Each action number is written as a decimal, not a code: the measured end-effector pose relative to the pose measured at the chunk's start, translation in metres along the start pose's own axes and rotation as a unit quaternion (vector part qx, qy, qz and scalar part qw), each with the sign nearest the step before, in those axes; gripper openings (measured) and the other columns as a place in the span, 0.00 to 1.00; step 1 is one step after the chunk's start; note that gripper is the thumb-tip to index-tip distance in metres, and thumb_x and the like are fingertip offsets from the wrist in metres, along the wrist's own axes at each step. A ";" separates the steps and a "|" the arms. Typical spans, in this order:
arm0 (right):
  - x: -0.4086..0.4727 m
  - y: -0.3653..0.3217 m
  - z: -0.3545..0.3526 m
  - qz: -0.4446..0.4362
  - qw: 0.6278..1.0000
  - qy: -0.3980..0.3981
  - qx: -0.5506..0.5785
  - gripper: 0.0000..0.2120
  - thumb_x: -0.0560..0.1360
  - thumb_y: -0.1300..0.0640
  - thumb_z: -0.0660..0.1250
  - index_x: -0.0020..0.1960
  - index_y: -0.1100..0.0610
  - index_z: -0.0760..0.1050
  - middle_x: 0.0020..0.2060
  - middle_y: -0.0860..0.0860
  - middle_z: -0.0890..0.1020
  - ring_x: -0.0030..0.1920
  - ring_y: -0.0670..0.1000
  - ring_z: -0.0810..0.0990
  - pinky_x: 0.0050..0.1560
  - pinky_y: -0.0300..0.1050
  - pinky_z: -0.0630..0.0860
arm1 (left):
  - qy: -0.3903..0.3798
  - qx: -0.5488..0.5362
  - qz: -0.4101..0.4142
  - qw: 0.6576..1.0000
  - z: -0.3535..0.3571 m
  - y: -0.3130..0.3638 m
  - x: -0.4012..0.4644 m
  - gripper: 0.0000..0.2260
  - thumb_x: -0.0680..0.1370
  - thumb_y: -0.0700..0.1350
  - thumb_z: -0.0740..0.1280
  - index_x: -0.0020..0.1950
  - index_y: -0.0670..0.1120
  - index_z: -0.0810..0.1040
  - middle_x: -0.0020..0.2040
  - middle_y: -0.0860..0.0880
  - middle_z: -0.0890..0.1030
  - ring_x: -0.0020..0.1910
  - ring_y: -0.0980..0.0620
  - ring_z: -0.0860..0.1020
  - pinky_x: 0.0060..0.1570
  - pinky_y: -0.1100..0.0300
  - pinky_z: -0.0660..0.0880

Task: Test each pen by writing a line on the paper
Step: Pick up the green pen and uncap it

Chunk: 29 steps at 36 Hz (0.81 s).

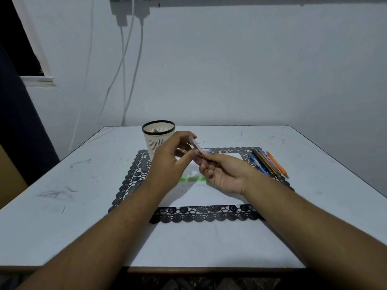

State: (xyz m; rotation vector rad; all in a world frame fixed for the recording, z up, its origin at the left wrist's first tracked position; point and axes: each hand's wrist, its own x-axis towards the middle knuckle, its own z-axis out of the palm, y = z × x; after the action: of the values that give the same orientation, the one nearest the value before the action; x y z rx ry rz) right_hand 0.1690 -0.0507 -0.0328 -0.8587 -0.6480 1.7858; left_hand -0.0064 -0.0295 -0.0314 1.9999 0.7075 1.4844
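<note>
Both hands meet above a white sheet of paper (209, 195) lying on a black lace mat (205, 214). My right hand (222, 172) grips a pale, translucent pen (195, 144) by its lower end. The fingertips of my left hand (169, 158) pinch the pen's upper end; whether that is a cap is unclear. A green pen (192, 178) lies flat on the paper under my hands. Several more pens (270, 164), blue, dark, purple and orange, lie side by side at the mat's right edge.
A white perforated pen cup with a black rim (158, 135) stands at the mat's far left corner, something dark inside. The white table (62, 185) ends near me at a brown front edge. White cables hang down the wall behind.
</note>
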 end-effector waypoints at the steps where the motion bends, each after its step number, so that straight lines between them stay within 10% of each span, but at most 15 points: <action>1: 0.000 0.000 0.000 0.000 1.000 -0.005 0.003 0.08 0.71 0.61 0.71 0.47 0.63 0.87 0.48 0.57 0.87 0.33 0.47 0.79 0.28 0.32 0.74 | -0.003 0.008 0.004 1.000 0.000 0.001 0.000 0.11 0.78 0.37 0.73 0.59 0.47 0.79 0.50 0.50 0.84 0.48 0.48 0.83 0.49 0.48 0.81; 11: -0.003 -0.004 0.000 -0.003 1.000 -0.005 0.014 0.10 0.77 0.62 0.69 0.56 0.65 0.81 0.46 0.57 0.86 0.33 0.48 0.81 0.28 0.36 0.77 | -0.010 0.065 0.044 0.997 -0.003 0.004 0.002 0.09 0.79 0.39 0.72 0.59 0.45 0.79 0.51 0.53 0.84 0.53 0.50 0.82 0.47 0.50 0.78; 21: -0.007 -0.008 -0.003 -0.012 1.000 0.016 0.014 0.05 0.68 0.62 0.74 0.40 0.64 0.85 0.38 0.56 0.84 0.31 0.48 0.81 0.29 0.36 0.79 | 0.020 0.013 -0.023 0.999 -0.005 0.005 0.001 0.10 0.78 0.38 0.74 0.56 0.47 0.78 0.51 0.52 0.84 0.53 0.49 0.83 0.51 0.43 0.79; 29: -0.011 -0.014 -0.008 -0.160 0.977 0.069 -0.127 0.05 0.79 0.61 0.72 0.51 0.63 0.80 0.40 0.56 0.86 0.35 0.48 0.81 0.35 0.39 0.80 | 0.023 -0.014 -0.125 0.992 -0.011 -0.002 0.002 0.11 0.77 0.37 0.74 0.53 0.51 0.81 0.50 0.55 0.84 0.46 0.49 0.82 0.50 0.53 0.79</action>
State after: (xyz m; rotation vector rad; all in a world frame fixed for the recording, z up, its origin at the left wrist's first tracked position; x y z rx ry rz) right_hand 0.1854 -0.0561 -0.0239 -0.9794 -0.8822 1.3610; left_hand -0.0173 -0.0253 -0.0293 1.7868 0.9152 1.3872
